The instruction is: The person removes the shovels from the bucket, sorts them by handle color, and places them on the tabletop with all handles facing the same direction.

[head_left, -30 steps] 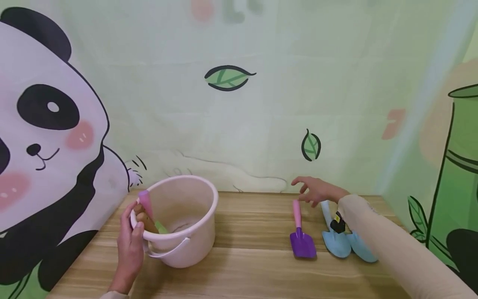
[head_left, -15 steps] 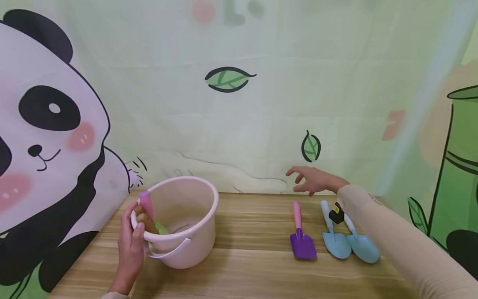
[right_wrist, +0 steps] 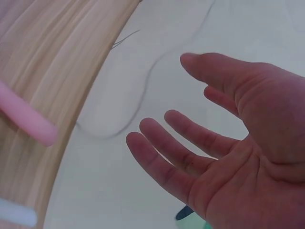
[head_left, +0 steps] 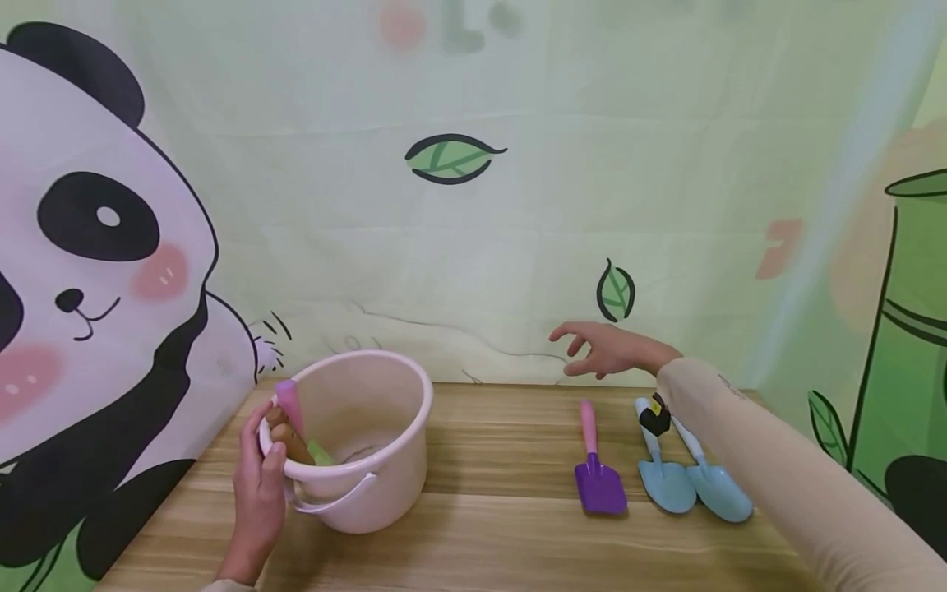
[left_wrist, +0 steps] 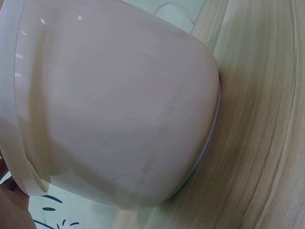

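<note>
My left hand (head_left: 259, 481) grips the rim of a pale pink bucket (head_left: 385, 477) on the left of the table, thumb outside. Inside the bucket, against the near-left wall, lean a pink-purple handle (head_left: 289, 401) and a brown piece with a green part (head_left: 320, 452); their lower ends are hidden. My right hand (head_left: 602, 349) hovers, fingers spread and holding nothing, above the table's back edge. Below it lies a toy shovel (head_left: 600, 485) with a purple blade and pink handle. Beside that lie two light blue trowels (head_left: 667, 485), handles partly behind my right wrist.
A wood-grain table (head_left: 503, 526) carries everything. Behind it stands a pale green printed cloth wall (head_left: 503, 263) with leaves and a panda (head_left: 111, 288) at the left. The bucket's thin handle (head_left: 340, 497) hangs down its near side.
My right hand has risen and moved left, away from the pink handle, uncovering more of the blue trowels. My left hand and the bucket have stayed put.
</note>
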`<state>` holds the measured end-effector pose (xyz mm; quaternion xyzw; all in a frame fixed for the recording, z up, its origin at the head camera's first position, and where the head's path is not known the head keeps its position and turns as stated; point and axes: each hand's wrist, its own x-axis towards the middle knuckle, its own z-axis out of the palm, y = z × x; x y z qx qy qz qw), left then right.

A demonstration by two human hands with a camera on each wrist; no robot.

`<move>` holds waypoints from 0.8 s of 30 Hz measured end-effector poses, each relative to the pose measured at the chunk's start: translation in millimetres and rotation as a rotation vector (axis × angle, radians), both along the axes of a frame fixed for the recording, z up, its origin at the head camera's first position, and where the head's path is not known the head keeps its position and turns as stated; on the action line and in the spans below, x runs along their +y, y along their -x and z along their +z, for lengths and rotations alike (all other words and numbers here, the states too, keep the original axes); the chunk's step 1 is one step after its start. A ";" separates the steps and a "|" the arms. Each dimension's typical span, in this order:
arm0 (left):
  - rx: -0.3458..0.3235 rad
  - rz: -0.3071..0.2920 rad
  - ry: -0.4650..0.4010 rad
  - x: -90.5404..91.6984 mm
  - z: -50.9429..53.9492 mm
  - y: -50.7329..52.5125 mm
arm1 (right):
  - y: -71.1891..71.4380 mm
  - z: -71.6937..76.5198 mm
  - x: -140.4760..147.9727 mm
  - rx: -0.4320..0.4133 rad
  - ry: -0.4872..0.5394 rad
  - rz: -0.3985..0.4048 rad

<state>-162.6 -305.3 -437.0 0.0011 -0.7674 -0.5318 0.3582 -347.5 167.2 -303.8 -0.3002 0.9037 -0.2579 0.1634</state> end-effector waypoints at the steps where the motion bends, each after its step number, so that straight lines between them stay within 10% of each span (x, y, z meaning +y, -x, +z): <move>1: 0.000 0.001 0.001 0.5 0.5 -0.4 | 0.0 2.2 -1.8 -0.001 0.000 0.008; 24: -0.017 -0.007 -0.021 2.0 1.6 -1.1 | -2.1 51.0 -49.7 -0.002 -0.030 0.148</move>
